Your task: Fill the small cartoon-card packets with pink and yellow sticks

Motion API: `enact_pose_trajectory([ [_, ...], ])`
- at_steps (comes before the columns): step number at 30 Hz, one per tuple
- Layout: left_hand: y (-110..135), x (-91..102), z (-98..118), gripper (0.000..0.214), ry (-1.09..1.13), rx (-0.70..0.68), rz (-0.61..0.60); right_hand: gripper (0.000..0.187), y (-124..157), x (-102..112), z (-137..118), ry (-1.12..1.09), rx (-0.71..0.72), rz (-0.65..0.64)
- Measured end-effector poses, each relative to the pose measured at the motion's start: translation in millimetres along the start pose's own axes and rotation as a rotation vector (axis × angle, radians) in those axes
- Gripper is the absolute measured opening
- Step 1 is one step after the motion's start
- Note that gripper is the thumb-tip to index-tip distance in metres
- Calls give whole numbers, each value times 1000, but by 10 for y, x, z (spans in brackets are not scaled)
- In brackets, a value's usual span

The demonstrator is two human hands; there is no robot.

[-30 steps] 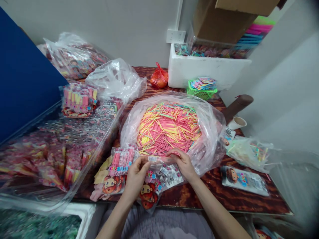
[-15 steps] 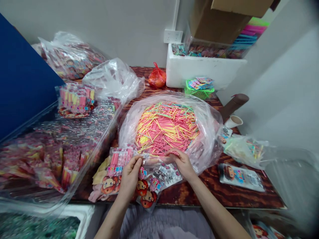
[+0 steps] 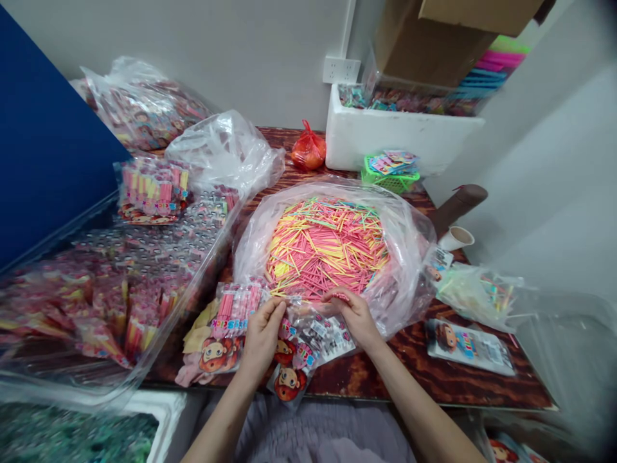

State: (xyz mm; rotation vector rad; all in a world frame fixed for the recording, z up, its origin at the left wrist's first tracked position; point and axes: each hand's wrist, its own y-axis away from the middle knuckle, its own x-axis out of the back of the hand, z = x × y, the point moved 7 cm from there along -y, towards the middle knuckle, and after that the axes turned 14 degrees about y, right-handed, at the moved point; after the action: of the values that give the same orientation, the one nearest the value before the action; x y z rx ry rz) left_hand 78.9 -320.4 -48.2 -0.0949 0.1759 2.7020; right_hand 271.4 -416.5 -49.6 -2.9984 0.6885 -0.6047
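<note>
My left hand [image 3: 263, 334] pinches the top edge of a clear cartoon-printed packet [image 3: 308, 337] lying at the table's near edge. My right hand [image 3: 354, 315] is closed on the same packet's opening, with a few pink sticks at its fingertips. Just beyond both hands a big clear bag [image 3: 409, 257] holds a heap of pink, yellow and green sticks [image 3: 328, 244]. A filled packet of pink sticks [image 3: 234, 308] lies left of my left hand on a small pile of packets.
A large clear bag of filled packets [image 3: 110, 289] covers the left side. An empty packet [image 3: 470, 347] lies at right, near a paper cup [image 3: 457, 238]. A white foam box [image 3: 400, 135], green basket [image 3: 390, 173] and red bag [image 3: 308, 151] stand at the back.
My left hand has shifted slightly along the packet's top edge; the packet's printed end has slid a little. My right hand stays at the opening.
</note>
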Motion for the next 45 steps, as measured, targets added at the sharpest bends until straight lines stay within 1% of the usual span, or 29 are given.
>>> enact_pose_trajectory([
  [2,-9,-39,0,26,-10,-19,-23,16,-5,8,-15,3,-5,5],
  [4,-15,-81,4,25,-16,-41,-53,15,-28,19,-25,-45,-43,19],
  [7,-15,-143,13,24,-18,-56,-96,17,-122,50,-45,-274,-157,86],
  [8,-14,-161,17,24,-19,-57,-106,18,-172,57,-74,-365,-180,115],
  [10,-10,-195,24,24,-19,-54,-124,20,-292,44,-181,-499,-179,144],
  [13,-5,-221,32,26,-8,-46,-136,23,-445,-76,-372,-568,-162,80],
  [16,3,-208,41,25,14,-45,-142,23,-480,-210,-498,-579,-150,17],
  [17,6,-193,43,25,22,-44,-144,21,-468,-227,-514,-577,-141,19],
  [19,12,-140,44,24,36,-39,-135,17,-428,-198,-506,-521,-119,68],
  [22,17,-37,29,24,44,-24,-95,13,-356,-87,-466,-303,-68,135],
  [24,20,7,13,23,49,-16,-76,14,-318,-48,-455,-167,-36,116],
  [28,35,6,-2,24,48,0,-79,17,-256,-33,-475,-33,7,75],
  [34,73,10,-14,24,60,8,-91,16,-203,-80,-473,-22,7,59],
  [40,87,70,-103,25,41,19,-81,16,-205,-101,-418,-87,-55,26],
  [45,87,76,-132,25,47,16,-79,15,-213,-92,-424,-53,-9,-20],
])
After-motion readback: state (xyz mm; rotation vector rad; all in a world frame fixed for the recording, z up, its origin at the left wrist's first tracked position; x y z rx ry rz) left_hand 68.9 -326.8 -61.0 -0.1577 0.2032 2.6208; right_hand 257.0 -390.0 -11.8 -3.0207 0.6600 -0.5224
